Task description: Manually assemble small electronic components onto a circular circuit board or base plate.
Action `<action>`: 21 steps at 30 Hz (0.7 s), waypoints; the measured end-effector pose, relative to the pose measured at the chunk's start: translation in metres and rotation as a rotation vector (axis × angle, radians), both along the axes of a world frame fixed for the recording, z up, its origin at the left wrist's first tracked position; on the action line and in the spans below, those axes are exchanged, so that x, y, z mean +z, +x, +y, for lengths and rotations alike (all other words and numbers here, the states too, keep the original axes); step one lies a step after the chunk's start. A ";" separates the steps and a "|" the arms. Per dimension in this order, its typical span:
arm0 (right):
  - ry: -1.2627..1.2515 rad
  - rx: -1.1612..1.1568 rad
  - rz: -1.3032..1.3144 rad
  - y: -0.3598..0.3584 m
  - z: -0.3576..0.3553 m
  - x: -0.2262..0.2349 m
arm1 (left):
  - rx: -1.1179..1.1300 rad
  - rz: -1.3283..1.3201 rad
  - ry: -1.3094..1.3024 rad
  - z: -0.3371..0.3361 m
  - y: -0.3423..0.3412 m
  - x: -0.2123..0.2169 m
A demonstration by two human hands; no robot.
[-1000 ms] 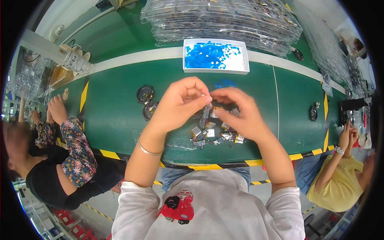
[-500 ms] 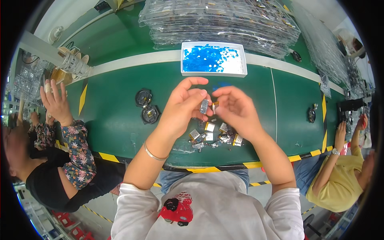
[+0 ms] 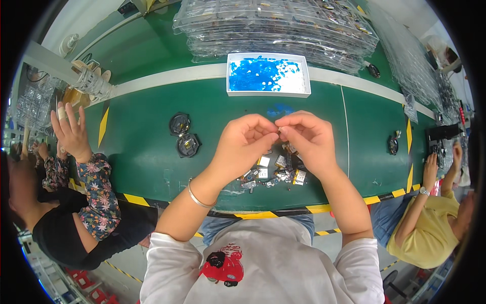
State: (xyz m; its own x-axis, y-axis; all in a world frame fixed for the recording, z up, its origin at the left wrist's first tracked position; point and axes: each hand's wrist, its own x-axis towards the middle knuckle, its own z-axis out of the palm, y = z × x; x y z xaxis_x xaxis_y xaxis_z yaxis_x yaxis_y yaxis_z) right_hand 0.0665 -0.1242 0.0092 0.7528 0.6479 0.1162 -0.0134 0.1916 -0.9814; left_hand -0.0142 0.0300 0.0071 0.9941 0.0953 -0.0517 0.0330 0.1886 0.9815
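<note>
Green covers the worktable I see through the head camera, and I read my clock from where the two hands meet. The left hand and right hand are pinched, thumb against forefinger, their tips meeting around a small pale part; from here I can't tell which of them bears its weight, and the fingers hide most of it. A metal bangle circles the left wrist.

At 6 o'clock, just below the fingers, I have a loose heap of small electronic parts, with silver pouch battery cells among them. At 12 there's a smear of blue bits, then a shallow white cardboard box of blue pieces, and past it stacked clear plastic trays. An open round black casing lies at 9, a smaller black device near 3. Toward 8 I see a co-worker's floral sleeve; toward 4, another person in a yellow shirt.
</note>
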 end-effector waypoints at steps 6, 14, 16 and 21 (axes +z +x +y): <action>-0.111 -0.070 -0.239 -0.005 0.000 -0.002 | 0.027 0.082 0.041 -0.003 -0.002 0.004; -0.016 -0.079 -0.165 -0.007 0.003 -0.022 | 0.037 0.012 0.099 -0.008 -0.007 -0.005; -0.024 -0.079 -0.183 -0.005 0.001 -0.020 | 0.055 -0.013 0.186 -0.010 -0.007 -0.009; -0.108 -0.053 -0.225 -0.003 -0.004 -0.016 | 0.087 0.000 0.270 -0.011 -0.008 -0.007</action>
State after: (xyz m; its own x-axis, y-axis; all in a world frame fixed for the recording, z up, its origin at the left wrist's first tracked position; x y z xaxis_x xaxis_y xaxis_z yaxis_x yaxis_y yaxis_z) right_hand 0.0631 -0.1277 -0.0068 0.7488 0.6262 0.2171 0.2152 0.0800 -0.9733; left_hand -0.0221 0.0190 0.0001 0.9815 0.1909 -0.0130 0.0283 -0.0777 0.9966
